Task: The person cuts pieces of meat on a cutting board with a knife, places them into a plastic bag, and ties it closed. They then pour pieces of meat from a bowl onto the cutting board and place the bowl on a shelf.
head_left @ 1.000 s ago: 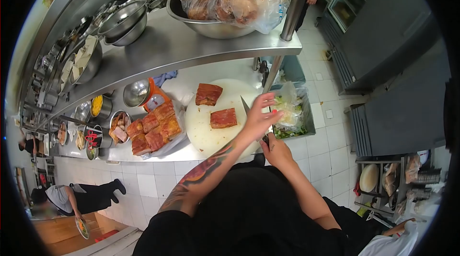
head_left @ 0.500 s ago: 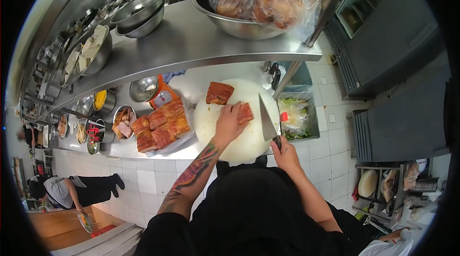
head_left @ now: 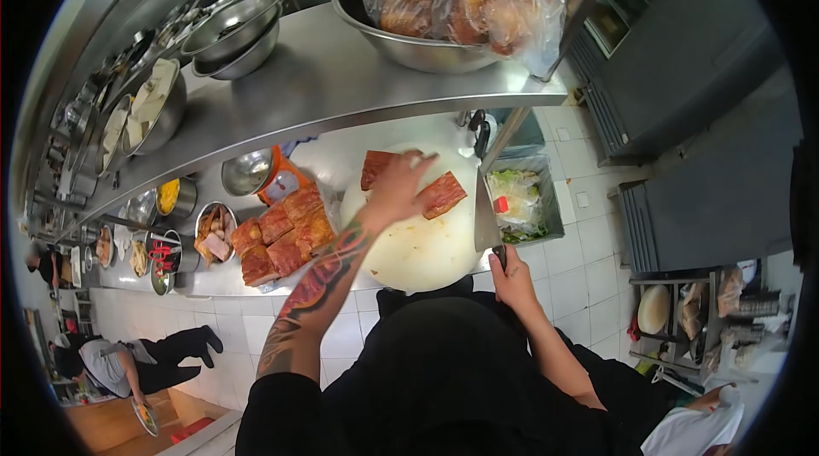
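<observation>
My left hand reaches over the round white cutting board, fingers spread. It partly covers one reddish-brown slab of meat at the board's far left. Beside its thumb side lies a second slab of meat, flat on the board. In my right hand is the handle of a wide-bladed kitchen knife. The blade points away from me along the board's right edge. Left of the board, several larger browned meat slabs sit together on plastic.
A steel shelf crosses above the counter, bearing a large bowl of bagged meat. A bin with leafy scraps stands right of the board. Far left, a person holds a plate. Metal containers line the counter's left.
My left hand has left the right-hand slab and moved up and left, its fingers spreading. That slab now lies uncovered. The knife has shifted right, to the board's edge.
</observation>
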Action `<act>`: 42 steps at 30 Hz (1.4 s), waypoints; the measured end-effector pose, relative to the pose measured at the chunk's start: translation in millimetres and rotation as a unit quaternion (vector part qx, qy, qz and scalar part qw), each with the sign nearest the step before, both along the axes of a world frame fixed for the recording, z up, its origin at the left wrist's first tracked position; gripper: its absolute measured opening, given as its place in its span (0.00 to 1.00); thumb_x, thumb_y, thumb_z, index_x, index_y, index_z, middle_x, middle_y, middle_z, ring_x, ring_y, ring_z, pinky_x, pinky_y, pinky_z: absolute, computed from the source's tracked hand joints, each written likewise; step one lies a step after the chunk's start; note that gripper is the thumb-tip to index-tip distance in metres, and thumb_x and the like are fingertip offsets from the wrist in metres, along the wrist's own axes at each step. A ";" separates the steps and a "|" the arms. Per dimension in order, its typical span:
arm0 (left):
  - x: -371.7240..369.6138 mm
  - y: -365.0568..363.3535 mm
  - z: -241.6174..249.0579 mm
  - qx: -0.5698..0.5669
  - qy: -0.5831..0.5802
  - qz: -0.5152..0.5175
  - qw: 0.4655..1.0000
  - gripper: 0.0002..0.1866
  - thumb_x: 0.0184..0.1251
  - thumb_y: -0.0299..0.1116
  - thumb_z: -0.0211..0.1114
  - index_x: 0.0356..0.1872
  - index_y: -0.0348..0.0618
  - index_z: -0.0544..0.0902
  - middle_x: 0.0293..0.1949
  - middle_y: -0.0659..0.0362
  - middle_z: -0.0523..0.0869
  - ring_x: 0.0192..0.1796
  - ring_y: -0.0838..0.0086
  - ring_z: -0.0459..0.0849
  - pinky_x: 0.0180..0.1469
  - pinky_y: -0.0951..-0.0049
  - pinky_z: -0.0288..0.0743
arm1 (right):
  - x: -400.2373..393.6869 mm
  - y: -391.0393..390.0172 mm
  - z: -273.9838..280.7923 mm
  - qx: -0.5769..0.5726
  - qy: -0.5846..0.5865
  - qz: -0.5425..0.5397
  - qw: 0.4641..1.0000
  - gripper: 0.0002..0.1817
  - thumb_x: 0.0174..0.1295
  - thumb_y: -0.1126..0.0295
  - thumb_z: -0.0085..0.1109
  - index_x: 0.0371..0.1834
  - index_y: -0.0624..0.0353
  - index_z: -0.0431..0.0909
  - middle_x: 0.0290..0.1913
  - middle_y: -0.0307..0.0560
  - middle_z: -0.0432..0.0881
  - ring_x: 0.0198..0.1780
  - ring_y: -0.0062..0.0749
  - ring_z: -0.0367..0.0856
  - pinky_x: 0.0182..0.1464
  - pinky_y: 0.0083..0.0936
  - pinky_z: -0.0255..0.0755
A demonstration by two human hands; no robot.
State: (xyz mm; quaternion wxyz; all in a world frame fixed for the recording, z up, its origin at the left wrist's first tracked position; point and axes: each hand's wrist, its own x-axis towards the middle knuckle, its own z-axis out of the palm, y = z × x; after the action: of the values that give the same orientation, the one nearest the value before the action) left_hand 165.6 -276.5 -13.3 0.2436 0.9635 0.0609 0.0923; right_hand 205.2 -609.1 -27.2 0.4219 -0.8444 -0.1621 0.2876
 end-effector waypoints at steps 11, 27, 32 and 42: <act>-23.4 0.3 -38.7 -0.245 -0.061 0.074 0.965 0.35 0.61 0.34 0.79 0.71 0.46 0.79 0.64 0.49 0.83 0.64 0.57 0.86 0.63 0.58 0.84 | 6.1 -4.0 -34.7 -0.025 -0.112 0.051 0.992 0.17 0.83 0.62 0.56 0.65 0.61 0.73 0.28 0.67 0.87 0.25 0.60 0.89 0.32 0.52 0.80; -179.2 313.7 -0.6 0.019 0.101 0.320 0.942 0.17 0.52 0.34 0.79 0.44 0.41 0.90 0.41 0.52 0.94 0.46 0.61 0.91 0.51 0.61 0.83 | -0.2 10.4 -8.9 -0.067 -0.084 0.043 0.993 0.17 0.81 0.66 0.57 0.65 0.63 0.73 0.35 0.71 0.88 0.38 0.75 0.87 0.40 0.58 0.78; -173.8 322.1 -35.3 0.079 -0.035 0.254 0.963 0.13 0.50 0.34 0.79 0.36 0.43 0.86 0.36 0.52 0.90 0.43 0.54 0.90 0.49 0.56 0.82 | -9.8 13.8 -5.5 -0.065 -0.095 0.021 0.993 0.17 0.81 0.66 0.58 0.65 0.63 0.73 0.36 0.72 0.88 0.40 0.76 0.87 0.42 0.58 0.78; -171.5 304.0 -12.8 0.003 0.074 0.248 0.966 0.15 0.60 0.33 0.78 0.46 0.39 0.88 0.39 0.52 0.92 0.46 0.56 0.90 0.52 0.58 0.81 | -9.0 13.1 -12.1 -0.088 -0.091 0.013 0.992 0.17 0.81 0.64 0.58 0.62 0.65 0.74 0.35 0.71 0.88 0.39 0.75 0.87 0.41 0.57 0.78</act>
State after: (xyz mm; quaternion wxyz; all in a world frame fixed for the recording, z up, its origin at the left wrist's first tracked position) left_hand -5.9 27.6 -26.1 0.2050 0.9231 0.3159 0.0781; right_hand 196.2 -596.0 -39.3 0.3256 -0.8987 -0.1852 0.2280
